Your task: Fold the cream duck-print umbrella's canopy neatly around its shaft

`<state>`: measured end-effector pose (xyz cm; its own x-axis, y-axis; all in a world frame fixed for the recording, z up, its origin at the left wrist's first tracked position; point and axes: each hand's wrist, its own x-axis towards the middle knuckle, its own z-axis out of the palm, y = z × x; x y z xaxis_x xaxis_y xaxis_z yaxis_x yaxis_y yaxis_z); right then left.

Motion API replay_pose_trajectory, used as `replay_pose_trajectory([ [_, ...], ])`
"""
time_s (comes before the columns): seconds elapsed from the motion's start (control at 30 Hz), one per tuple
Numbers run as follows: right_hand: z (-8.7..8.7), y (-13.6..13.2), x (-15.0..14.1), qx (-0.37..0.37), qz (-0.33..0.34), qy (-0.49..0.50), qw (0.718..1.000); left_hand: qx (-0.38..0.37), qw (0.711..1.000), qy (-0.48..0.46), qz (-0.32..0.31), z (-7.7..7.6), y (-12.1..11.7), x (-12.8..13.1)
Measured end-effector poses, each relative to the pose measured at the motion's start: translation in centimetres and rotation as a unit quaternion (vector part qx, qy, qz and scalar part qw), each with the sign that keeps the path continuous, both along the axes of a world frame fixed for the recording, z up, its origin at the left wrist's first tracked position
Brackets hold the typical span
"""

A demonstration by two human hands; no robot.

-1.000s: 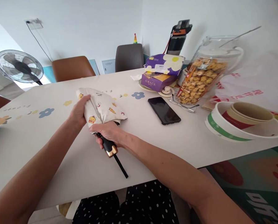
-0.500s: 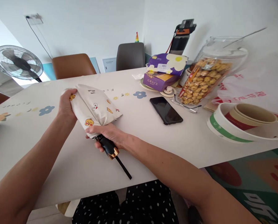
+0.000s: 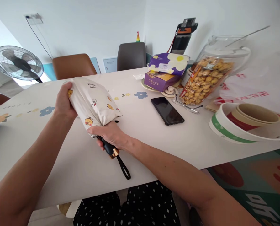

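A folded umbrella [image 3: 101, 106] with white fabric and small cartoon prints is held in both hands above the table. My left hand [image 3: 65, 100] is closed on the far left edge of its fabric, with some fingers hidden underneath. Around the near end, where fabric meets handle, my right hand [image 3: 109, 135] is wrapped, its thumb lying on the cloth. The black handle [image 3: 108, 147] with a gold-coloured end points toward me, and a black wrist strap [image 3: 124, 169] dangles from it. The fabric hangs loosely to the right in a wide fold.
On the white table [image 3: 149, 153] lie a black phone [image 3: 167, 110] and eyeglasses [image 3: 189, 107]. Purple boxes [image 3: 162, 80], a dark bottle [image 3: 182, 39], a snack jar [image 3: 205, 78] and paper bowls [image 3: 234, 125] stand to the right. Chairs [image 3: 74, 67] and a fan [image 3: 18, 64] are beyond.
The umbrella's fabric has turned and risen slightly up and left with my left hand. The wrist strap has swung round and now shows as an open loop. My right hand keeps its grip.
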<state>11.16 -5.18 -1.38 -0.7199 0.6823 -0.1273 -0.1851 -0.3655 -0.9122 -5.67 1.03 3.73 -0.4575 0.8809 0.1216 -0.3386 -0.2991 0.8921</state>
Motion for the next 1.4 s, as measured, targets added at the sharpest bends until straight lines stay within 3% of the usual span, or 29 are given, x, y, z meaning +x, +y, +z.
replay_pose_trajectory([
  [0.1,0.2,0.4,0.0,-0.014,-0.058,-0.017,0.998,-0.032,0.998,0.025,0.045,0.0,0.1,-0.3],
  [0.23,1.2,1.5,0.2,-0.089,-0.122,-0.098,0.984,-0.034,0.991,0.105,0.074,-0.3,-0.1,0.2],
  [0.4,1.1,1.9,0.1,-0.148,-0.085,-0.129,0.977,0.046,0.954,0.296,0.032,-0.4,-1.7,3.6],
  [0.5,0.6,1.5,0.0,-0.146,-0.029,-0.098,0.984,0.032,0.895,0.443,-0.036,-0.7,-3.1,6.2],
  [0.63,0.3,1.2,-0.2,-0.125,0.002,-0.053,0.991,-0.094,0.776,0.611,-0.123,-1.3,-4.0,7.7],
  [0.73,0.3,1.0,-0.3,-0.123,0.001,-0.063,0.99,-0.147,0.74,0.645,-0.122,-1.8,-3.8,7.4],
  [0.87,0.4,0.7,-0.5,-0.115,-0.012,-0.066,0.991,-0.127,0.719,0.674,-0.112,-2.1,-3.7,7.0],
  [1.07,0.1,0.8,-0.6,-0.138,-0.03,-0.066,0.988,-0.097,0.647,0.744,-0.136,-2.1,-2.7,7.4],
  [1.3,0.1,1.2,-0.3,-0.156,-0.039,-0.049,0.986,-0.02,0.483,0.866,-0.131,-1.9,-0.6,10.4],
  [1.4,0.3,1.2,-0.1,-0.162,-0.038,-0.031,0.986,-0.001,0.429,0.897,-0.105,-2.2,0.3,11.5],
])
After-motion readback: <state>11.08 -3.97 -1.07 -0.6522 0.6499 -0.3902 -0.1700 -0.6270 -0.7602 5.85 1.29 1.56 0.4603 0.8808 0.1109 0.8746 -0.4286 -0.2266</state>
